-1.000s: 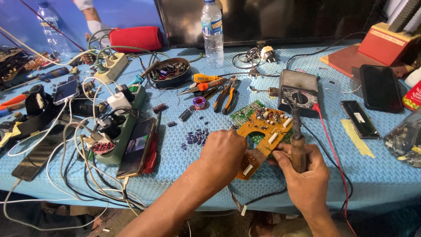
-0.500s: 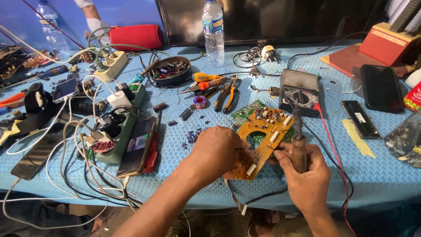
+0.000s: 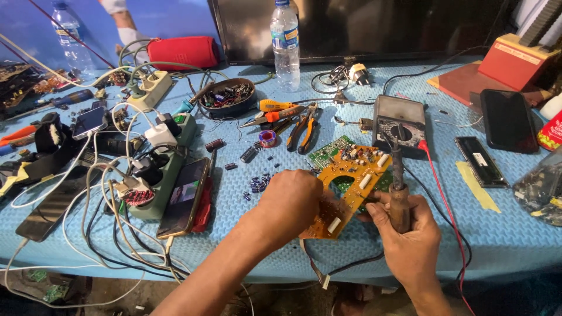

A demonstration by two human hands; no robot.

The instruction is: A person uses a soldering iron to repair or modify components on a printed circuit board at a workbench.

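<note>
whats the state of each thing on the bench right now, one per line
left hand: gripping the circuit board's left edge
right hand: wrapped round the soldering iron's wooden handle
circuit board: tilted, lifted off the mat
soldering iron: upright, tip above the board
multimeter: lying flat, red lead plugged in
water bottle: standing, capped
phone: screen lit, on the power strip's edge
pliers: lying shut
</note>
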